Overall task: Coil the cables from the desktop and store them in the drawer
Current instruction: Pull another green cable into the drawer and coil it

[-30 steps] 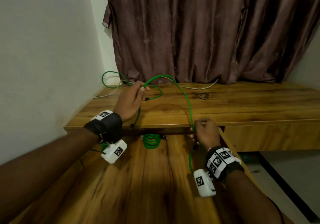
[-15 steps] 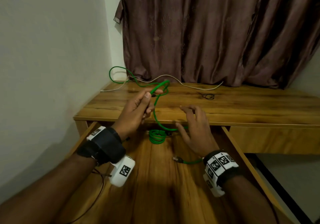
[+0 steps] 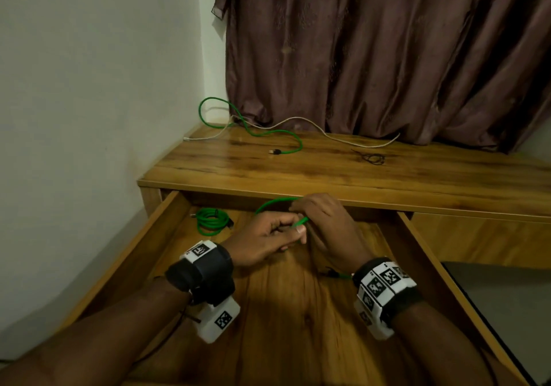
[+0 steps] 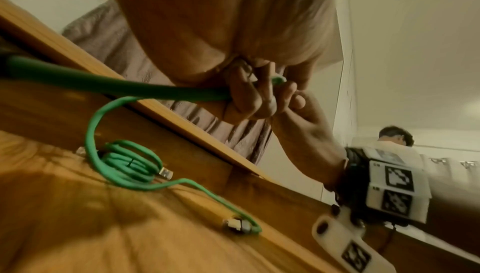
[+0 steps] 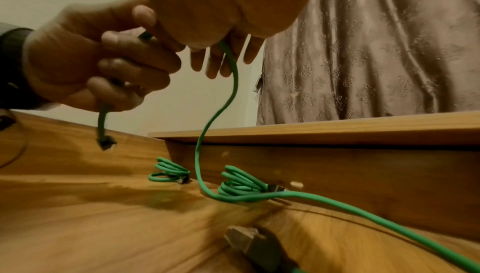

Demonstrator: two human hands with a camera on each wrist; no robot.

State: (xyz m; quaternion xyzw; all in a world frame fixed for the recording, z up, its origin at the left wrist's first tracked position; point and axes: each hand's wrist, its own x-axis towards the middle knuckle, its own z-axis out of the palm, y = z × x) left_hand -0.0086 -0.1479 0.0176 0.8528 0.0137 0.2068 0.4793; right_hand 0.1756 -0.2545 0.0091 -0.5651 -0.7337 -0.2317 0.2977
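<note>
— What did you have right under the hands?

— I had both hands over the open drawer (image 3: 423,254). My left hand (image 3: 265,241) was curled round the green cable (image 5: 221,113), one plug end hanging below its fingers (image 5: 135,66). My right hand (image 3: 328,224) was touching the left, fingers bent over the same cable where it dropped to the drawer floor. Its other plug lay by my right wrist.

— And further out?

— Just beyond my left hand a coiled green cable (image 3: 211,221) sat at the back of the drawer; the right wrist view showed a second coil (image 5: 242,185) beside it. Past both hands, on the desktop (image 3: 417,176), a loose green cable (image 3: 268,132) trailed toward the corner, a white cable (image 3: 343,138) ran along the curtain (image 3: 387,57), and a small black wire (image 3: 371,158) lay off to the right.
</note>
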